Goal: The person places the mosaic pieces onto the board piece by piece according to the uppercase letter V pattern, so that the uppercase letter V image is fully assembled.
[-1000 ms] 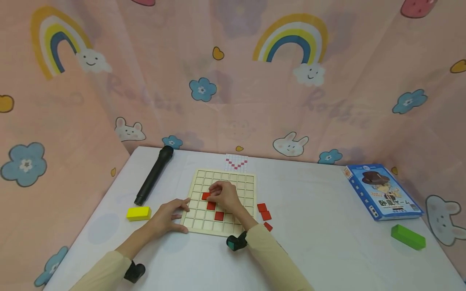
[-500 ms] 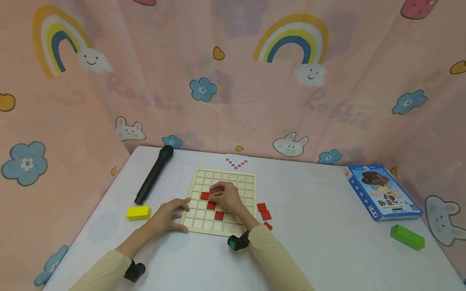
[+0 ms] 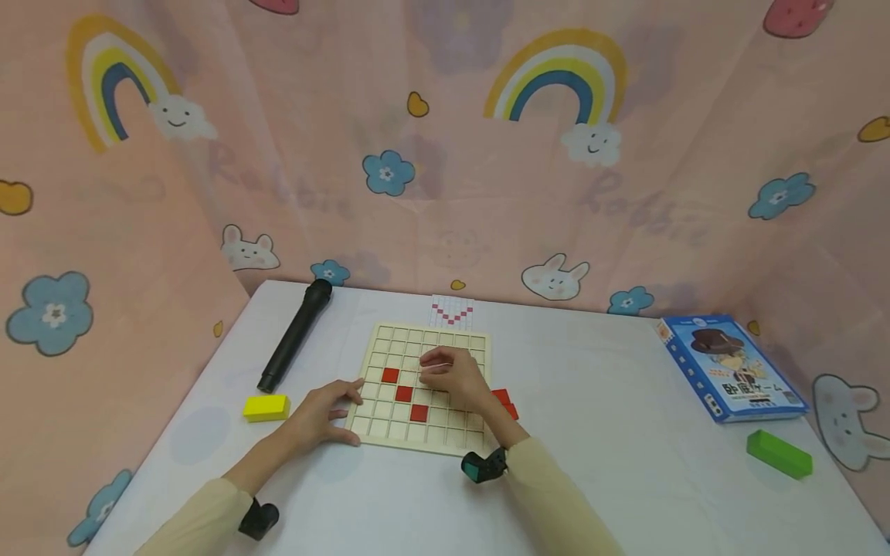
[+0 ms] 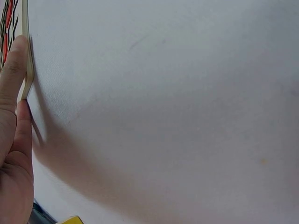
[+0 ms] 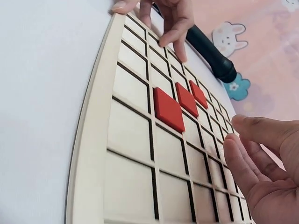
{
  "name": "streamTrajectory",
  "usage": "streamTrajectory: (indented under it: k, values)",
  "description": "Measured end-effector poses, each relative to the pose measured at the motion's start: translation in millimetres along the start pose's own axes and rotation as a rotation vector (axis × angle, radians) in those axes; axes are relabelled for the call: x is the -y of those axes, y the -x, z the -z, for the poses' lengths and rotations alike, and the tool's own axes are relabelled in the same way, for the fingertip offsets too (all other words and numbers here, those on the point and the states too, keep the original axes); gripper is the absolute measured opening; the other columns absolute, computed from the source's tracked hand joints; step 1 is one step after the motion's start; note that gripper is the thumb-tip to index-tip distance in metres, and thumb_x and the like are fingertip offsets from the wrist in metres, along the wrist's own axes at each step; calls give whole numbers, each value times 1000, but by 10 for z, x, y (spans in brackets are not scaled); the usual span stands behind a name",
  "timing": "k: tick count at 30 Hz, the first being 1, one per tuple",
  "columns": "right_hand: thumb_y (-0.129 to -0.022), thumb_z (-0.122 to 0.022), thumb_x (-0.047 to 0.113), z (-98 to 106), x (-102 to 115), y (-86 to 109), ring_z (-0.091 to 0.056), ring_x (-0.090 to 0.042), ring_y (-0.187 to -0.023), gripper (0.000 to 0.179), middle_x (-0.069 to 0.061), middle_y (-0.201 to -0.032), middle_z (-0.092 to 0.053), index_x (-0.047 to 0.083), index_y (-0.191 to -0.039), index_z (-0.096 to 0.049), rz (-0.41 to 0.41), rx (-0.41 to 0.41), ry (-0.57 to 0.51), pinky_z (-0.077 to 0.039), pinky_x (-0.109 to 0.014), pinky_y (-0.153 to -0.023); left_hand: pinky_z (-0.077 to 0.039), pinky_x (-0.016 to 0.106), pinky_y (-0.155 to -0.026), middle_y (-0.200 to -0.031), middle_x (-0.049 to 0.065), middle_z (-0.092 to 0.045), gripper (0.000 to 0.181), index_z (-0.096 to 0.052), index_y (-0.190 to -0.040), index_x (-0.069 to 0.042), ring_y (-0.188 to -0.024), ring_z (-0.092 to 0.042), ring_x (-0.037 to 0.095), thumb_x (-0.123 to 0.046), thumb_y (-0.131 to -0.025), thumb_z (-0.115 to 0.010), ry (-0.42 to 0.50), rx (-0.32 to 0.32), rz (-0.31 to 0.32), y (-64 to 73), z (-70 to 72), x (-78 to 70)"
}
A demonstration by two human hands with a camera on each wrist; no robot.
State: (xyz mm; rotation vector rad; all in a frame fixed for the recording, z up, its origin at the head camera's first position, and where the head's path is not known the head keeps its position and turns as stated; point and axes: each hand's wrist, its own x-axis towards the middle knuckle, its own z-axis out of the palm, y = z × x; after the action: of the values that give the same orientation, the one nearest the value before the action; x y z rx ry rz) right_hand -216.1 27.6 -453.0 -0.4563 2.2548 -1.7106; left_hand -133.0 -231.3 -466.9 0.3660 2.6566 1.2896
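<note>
On the pale gridded board (image 3: 396, 438) lie three red square tiles, set diagonally: the upper tile (image 3: 391, 375), the middle tile (image 3: 404, 394) and the lower tile (image 3: 419, 413). My left hand (image 3: 321, 415) rests at the board's left side, thumb near the front corner and the other fingertips on the edge. In the left wrist view, extended fingers (image 4: 15, 70) touch the board's rim. Over the board's right half hovers my right hand (image 3: 455, 376), fingers loosely bent. The right wrist view shows no tile between its thumb and fingertips (image 5: 240, 122).
More red tiles (image 3: 502, 396) lie right of the board, partly behind the right forearm. Behind it is a paper pattern card (image 3: 452, 311). Leftward are a black microphone (image 3: 295, 336) and yellow block (image 3: 266, 408); far right, a blue box (image 3: 733, 371) and green block (image 3: 779, 453).
My right hand has moved right, away from the upper red tile, uncovering it. That tile shifted slightly left earlier. The left hand keeps its place at the board's edge.
</note>
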Motion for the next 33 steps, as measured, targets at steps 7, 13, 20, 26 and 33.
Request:
streamTrajectory:
  k: [7, 13, 20, 26, 33]
  values:
    - [-84, -71, 1, 464, -104, 283, -66, -26, -95, 29, -18, -110, -65, -4, -111, -63, -27, -63, 27, -59, -27, -79, -53, 28, -92, -146, 14, -43, 57, -57, -106, -8, -134, -40, 35, -9, -58, -88, -7, -4, 29, 1, -2, -28]
    - [-85, -72, 6, 787, -206, 644, -65, -21, -94, 28, -12, -107, -67, 3, -112, -64, -99, -141, 121, -59, -24, -79, -53, 30, -93, -146, 16, -43, 57, -58, -106, -7, -133, -40, 36, -8, -58, -88, 4, -7, 45, 5, -4, -35]
    - [-83, -74, 7, 965, -311, 1101, -65, -22, -90, 30, -13, -104, -67, 0, -111, -64, -130, -117, 146, -57, -20, -79, -52, 29, -94, -146, 16, -43, 58, -58, -107, -8, -134, -39, 37, -9, -58, -88, 11, -6, 31, 5, -15, -18]
    - [-80, -78, 10, 1019, -426, 1404, -63, -19, -87, 34, -11, -101, -67, -1, -109, -64, -90, 58, 148, -58, -20, -76, -52, 30, -93, -146, 16, -43, 58, -57, -107, -6, -134, -39, 37, -8, -58, -88, 17, -3, 10, 12, 0, -24]
    - [-76, -81, 10, 973, -512, 1566, -64, -12, -82, 36, -9, -101, -67, 1, -106, -64, 13, 148, 205, -59, -22, -75, -51, 30, -94, -146, 16, -43, 58, -57, -107, -6, -134, -39, 36, -9, -59, -88, 30, -2, 25, 14, 1, -34]
